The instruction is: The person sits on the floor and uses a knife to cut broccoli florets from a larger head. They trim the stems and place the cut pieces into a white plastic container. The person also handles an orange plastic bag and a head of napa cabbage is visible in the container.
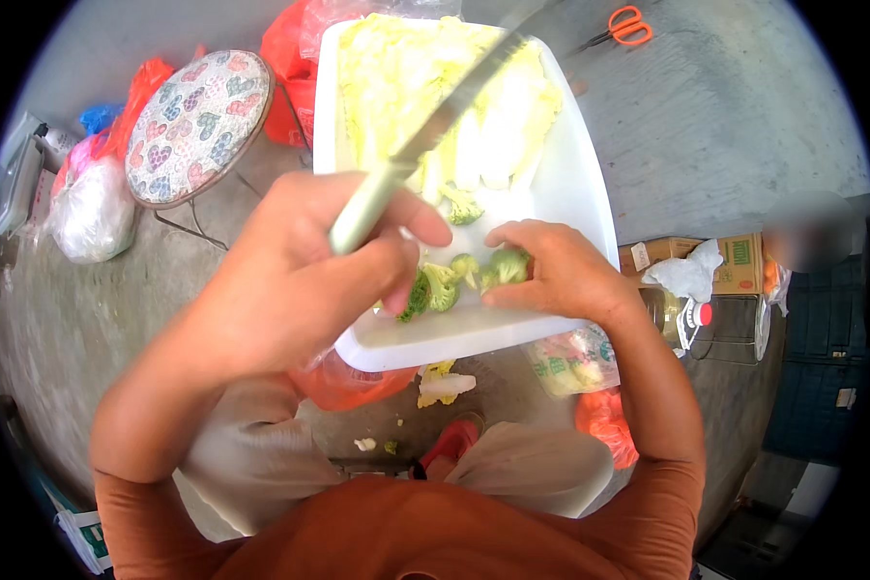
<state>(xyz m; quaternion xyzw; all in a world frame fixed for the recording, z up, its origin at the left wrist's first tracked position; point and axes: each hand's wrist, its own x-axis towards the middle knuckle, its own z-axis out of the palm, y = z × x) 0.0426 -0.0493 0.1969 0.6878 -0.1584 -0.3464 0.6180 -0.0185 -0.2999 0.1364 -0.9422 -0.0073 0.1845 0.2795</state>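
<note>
My left hand [319, 268] grips a knife by its pale green handle [366, 206], and the blurred blade [464, 94] points up and right over a white plastic tub [602, 188]. Cupped over the tub's near right part, my right hand [551, 272] has its thumb and fingers around a broccoli floret [509, 267]; whether it grips the floret is unclear. More broccoli pieces [441, 287] lie between the hands, partly behind my left fingers. A single floret [464, 206] is farther back, near pale cabbage leaves [435, 87] that cover the far part of the tub.
Orange-handled scissors [629, 27] lie beyond the tub at right. A heart-patterned round stool [197, 129] and plastic bags [94, 210] stand at left. Cardboard boxes [739, 262] and a red-capped bottle [696, 316] are at right. Leaf scraps [444, 384] lie on the floor near my foot.
</note>
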